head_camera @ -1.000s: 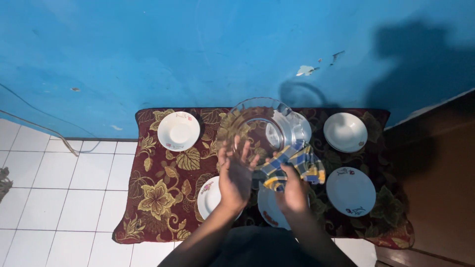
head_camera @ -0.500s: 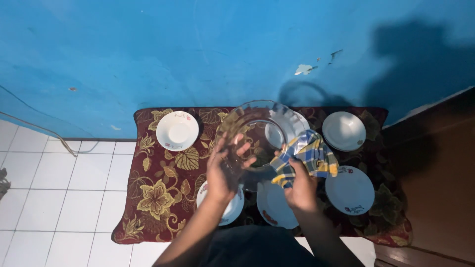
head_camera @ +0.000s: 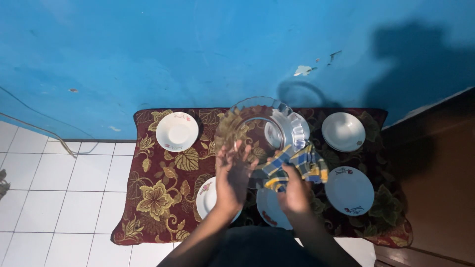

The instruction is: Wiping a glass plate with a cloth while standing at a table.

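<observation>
My left hand (head_camera: 232, 178) holds a clear fluted glass bowl (head_camera: 257, 129) from its near left side, tilted up above the mat. My right hand (head_camera: 295, 192) grips a blue, yellow and white checked cloth (head_camera: 297, 165) and presses it against the bowl's lower right rim. Both hands hover over two white plates, one (head_camera: 207, 198) partly hidden under my left wrist and one (head_camera: 269, 207) under my right hand.
A dark red mat (head_camera: 158, 198) with gold flowers lies on white floor tiles (head_camera: 59, 198) against a blue wall (head_camera: 173, 54). White dishes sit on it at back left (head_camera: 177, 131), back right (head_camera: 343, 131) and front right (head_camera: 350, 191). A brown wooden surface (head_camera: 440, 188) borders the right.
The bowl turned in my hands. My right hand with the cloth slid from the bowl's right side back down to its lower right rim, and my left hand shifted slightly right.
</observation>
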